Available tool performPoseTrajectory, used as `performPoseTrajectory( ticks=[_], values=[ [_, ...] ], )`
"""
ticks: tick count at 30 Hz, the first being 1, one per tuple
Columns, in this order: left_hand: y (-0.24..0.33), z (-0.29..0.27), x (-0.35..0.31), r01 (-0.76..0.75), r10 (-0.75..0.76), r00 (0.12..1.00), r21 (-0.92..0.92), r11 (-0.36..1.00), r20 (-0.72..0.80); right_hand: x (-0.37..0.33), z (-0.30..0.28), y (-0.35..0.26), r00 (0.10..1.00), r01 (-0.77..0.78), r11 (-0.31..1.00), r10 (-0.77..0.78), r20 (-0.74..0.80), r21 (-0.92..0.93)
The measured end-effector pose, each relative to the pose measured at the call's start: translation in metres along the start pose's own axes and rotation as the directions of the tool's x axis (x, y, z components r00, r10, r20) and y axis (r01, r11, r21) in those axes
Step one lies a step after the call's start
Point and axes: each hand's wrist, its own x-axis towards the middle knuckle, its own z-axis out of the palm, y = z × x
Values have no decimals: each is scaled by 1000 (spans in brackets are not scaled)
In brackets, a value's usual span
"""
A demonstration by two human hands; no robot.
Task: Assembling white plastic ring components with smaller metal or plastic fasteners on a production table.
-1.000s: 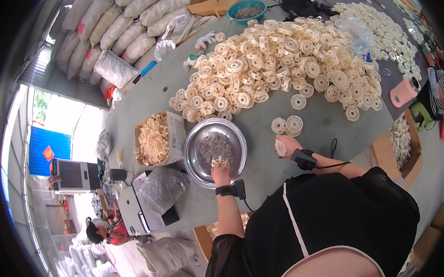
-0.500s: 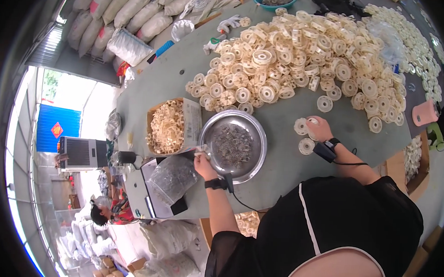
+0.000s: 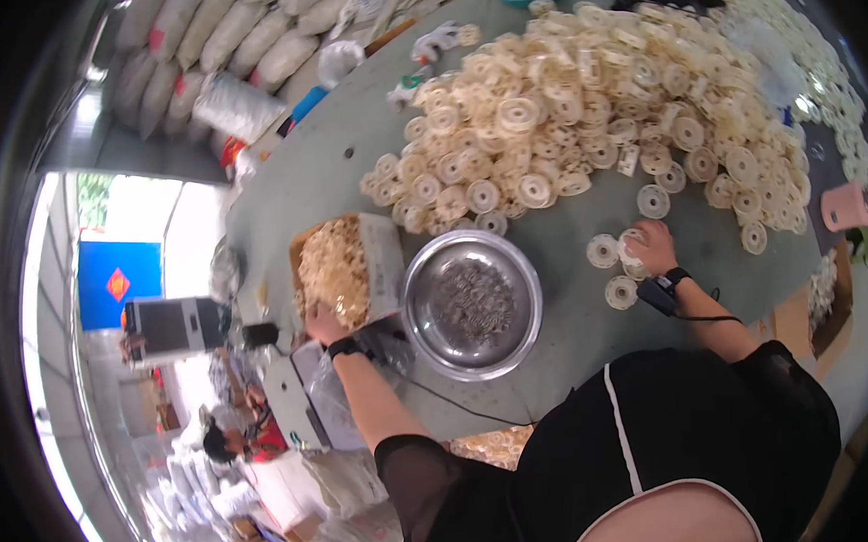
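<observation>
My left hand (image 3: 325,322) reaches to the near edge of a cardboard box (image 3: 384,261) heaped with small cream plastic pieces (image 3: 333,267). Its fingertips are blurred against the pieces, so what they hold cannot be made out. On the table, my right hand (image 3: 656,250) has its fingers curled over a round cream plastic wheel (image 3: 633,243). Two similar wheels lie beside it, one wheel (image 3: 603,251) to the left and another wheel (image 3: 621,293) nearer me. Between my hands stands a steel bowl (image 3: 532,309) with small metal springs or similar parts (image 3: 473,302) inside.
A large pile of cream wheels (image 3: 596,104) covers the far side of the green table (image 3: 292,192). A clear plastic bag (image 3: 337,393) lies near my left forearm. At the right are a pink container (image 3: 846,207) and a cable (image 3: 713,317). Another person (image 3: 242,442) is at the lower left.
My left hand has moved left from beside the bowl to the box of small pieces. The right hand stays among the wheels, and another wheel shows beside it. The whole view has shifted slightly.
</observation>
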Motion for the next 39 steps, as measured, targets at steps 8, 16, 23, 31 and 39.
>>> performPoseTrajectory(
  ticks=[8,16,23,31,39],
  values=[
    [-37,-6,20,-240,9,968,939,-246,250,21,-27,17,964,-18,985,-29,-265,-172],
    [31,7,-15,194,-251,968,630,752,1,48,-40,53,989,-146,946,134,-63,-288],
    [5,78,-5,-496,147,861,745,446,486,55,-13,27,963,-148,862,238,129,-486],
    [86,139,-223,-462,385,688,-39,886,615,6,-43,33,904,-170,976,210,-372,138],
    [186,145,-416,243,372,488,-532,811,790,-64,33,29,895,-20,848,-221,386,530]
  ],
)
